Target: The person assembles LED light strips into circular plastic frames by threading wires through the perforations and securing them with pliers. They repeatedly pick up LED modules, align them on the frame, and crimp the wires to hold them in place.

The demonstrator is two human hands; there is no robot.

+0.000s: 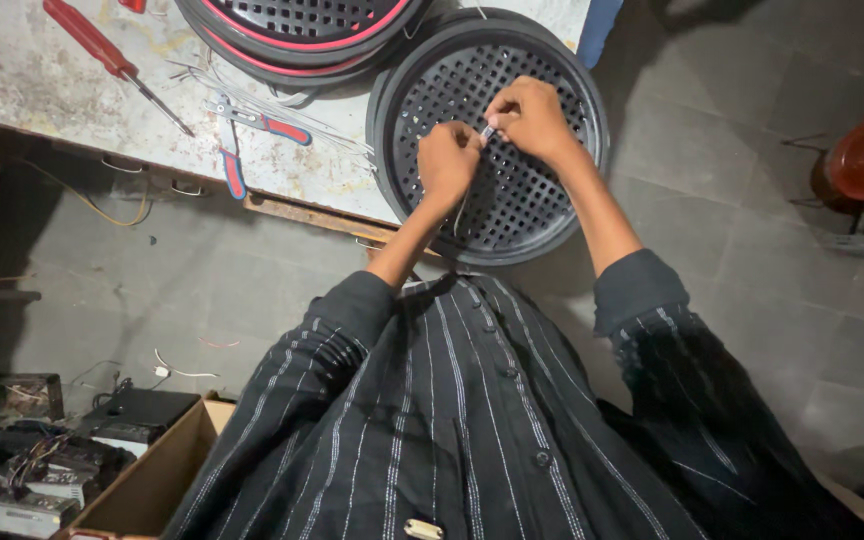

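Head view: your left hand (447, 160) and right hand (530, 118) pinch a thin white wire (486, 133) above the round black grille (542, 215), which sticks over the table edge (302, 212); open floor (752, 200) lies right.

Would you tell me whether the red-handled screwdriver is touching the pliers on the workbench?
Apart: the head view shows bare bench between the screwdriver and the pliers.

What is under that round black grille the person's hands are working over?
The round black grille lies on a worn pale table, overhanging its near edge above the grey floor. Both hands, left hand and right hand, pinch a thin wire above it. What lies under the mesh is hidden.
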